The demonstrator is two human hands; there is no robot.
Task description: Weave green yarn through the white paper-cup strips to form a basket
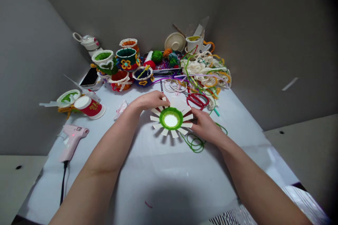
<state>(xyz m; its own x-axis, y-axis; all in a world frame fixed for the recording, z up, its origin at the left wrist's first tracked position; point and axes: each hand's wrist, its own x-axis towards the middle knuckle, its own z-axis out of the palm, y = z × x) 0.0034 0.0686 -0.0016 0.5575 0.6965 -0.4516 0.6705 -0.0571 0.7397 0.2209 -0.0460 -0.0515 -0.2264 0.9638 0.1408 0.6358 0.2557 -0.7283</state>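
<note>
Between my two hands is a paper cup cut into splayed white strips, with green yarn woven in a ring around its round white base. My left hand is closed on the strips at its far left side, fingers pinched by the rim. At the right side my right hand grips the cup, its fingertips partly hidden behind the strips. A loose tail of green yarn runs from the cup and lies coiled on the table beneath my right hand.
Red-handled scissors lie just beyond my right hand. On the left are a pink glue gun and a red paper cup. Several yarn-woven cups stand stacked at the back, beside a heap of lace and yarn.
</note>
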